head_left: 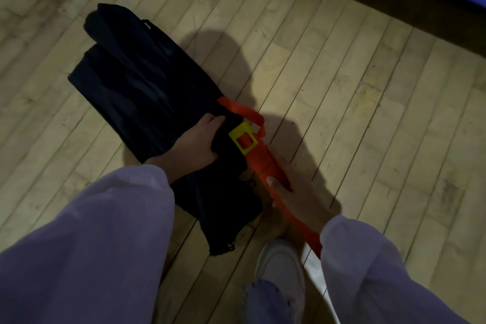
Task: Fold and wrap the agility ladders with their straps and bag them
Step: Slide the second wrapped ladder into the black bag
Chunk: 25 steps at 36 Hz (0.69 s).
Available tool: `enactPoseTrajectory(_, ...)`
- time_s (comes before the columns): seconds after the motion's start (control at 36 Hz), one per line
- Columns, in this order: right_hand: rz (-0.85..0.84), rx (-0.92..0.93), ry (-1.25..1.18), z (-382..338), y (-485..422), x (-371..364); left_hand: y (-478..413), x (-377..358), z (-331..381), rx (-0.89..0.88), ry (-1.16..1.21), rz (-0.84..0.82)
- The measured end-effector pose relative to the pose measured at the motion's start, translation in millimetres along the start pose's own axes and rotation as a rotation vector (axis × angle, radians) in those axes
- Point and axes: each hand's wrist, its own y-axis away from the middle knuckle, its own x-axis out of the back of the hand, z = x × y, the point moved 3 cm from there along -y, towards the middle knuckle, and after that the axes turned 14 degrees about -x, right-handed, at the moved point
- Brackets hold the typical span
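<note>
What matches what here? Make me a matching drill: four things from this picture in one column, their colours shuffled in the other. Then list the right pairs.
Things:
1. bag
2. ladder bundle
3. buckle
4. shoe

Colours:
A. yellow
B. white
C. black
D. orange

Pairs: 1-C, 2-D, 3-A, 4-B

You have nothing legible before you. No text, label, brand, number or sign can be read on the black fabric bag (147, 81), the orange ladder bundle (265, 166) beside the bag, or the yellow square plastic buckle (243, 138) against the bag; the view is dim and blurred.
</note>
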Motion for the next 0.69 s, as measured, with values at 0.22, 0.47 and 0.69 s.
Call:
enactPoseTrajectory(0.22,0.004,0.058,0.083,-6.7,-2.1,-21.1,-8.0,3.5,16.4,-0.001,0.055,-0.113)
enactPoseTrajectory(0.47,0.074,0.081,0.284,-29.8,-19.5,-35.3,-8.7,0.9,44.8,-0.039,-0.344,-0.037)
enactPoseTrajectory(0.69,-0.038,-0.118,0.697,-65.8,-63.1,-32.4,14.2,-44.9,60.3,0.041,-0.086,0.133)
